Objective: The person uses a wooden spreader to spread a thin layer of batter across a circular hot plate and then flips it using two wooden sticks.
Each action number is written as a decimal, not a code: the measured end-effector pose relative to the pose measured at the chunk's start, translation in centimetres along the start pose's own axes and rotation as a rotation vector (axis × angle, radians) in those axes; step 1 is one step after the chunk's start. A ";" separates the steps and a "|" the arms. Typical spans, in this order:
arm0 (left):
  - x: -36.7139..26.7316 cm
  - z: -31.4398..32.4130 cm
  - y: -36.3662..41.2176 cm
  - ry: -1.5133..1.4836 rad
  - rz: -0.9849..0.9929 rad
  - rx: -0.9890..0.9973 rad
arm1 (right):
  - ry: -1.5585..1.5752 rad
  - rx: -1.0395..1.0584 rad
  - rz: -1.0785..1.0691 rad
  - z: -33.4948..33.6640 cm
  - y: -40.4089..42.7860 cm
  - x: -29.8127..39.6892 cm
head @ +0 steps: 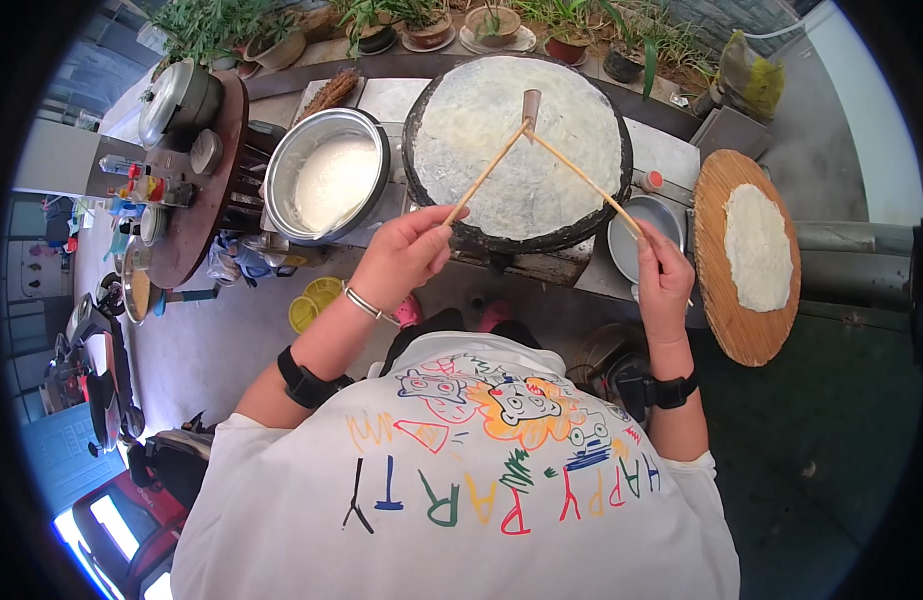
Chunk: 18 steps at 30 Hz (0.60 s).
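Note:
A thin, pale crepe (pixel 491 187) covers most of a round black griddle (pixel 410 161) in front of me. My left hand (pixel 413 251) grips a thin wooden stick (pixel 485 176) that slants up across the crepe. In my right hand (pixel 665 270) is a second wooden stick (pixel 581 176), whose lower end sticks out below the fingers. Both sticks meet at a brown batter spreader (pixel 531 106) on the far half of the crepe. Which stick is fixed to the spreader, I cannot tell.
Left of the griddle stands a metal pot (pixel 274 191) of white batter (pixel 338 180). At right, a round wooden board (pixel 754 337) carries a flat pale crepe (pixel 759 247), with a grey basin (pixel 626 247) nearer the griddle. Potted plants (pixel 428 26) line the back; a round table (pixel 184 247) stands left.

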<state>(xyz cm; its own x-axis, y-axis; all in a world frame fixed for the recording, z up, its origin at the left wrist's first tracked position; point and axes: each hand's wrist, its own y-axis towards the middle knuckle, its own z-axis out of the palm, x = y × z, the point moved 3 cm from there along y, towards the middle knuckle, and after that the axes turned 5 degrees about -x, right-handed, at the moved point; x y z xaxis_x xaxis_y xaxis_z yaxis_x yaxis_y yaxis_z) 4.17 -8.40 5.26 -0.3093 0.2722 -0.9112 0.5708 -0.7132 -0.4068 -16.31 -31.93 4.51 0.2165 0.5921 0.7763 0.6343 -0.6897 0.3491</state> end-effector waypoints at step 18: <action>-0.8 0.1 -0.1 -0.178 -0.129 0.060 | -0.149 -0.114 -0.194 0.0 0.3 1.3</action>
<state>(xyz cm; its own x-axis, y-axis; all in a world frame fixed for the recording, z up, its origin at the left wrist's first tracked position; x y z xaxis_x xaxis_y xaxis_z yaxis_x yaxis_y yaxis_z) 4.23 -8.59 6.03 -0.5089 0.2489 -0.8241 0.4733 -0.7187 -0.5094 -15.88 -31.40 5.62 0.2116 0.7667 0.6062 0.5887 -0.5950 0.5471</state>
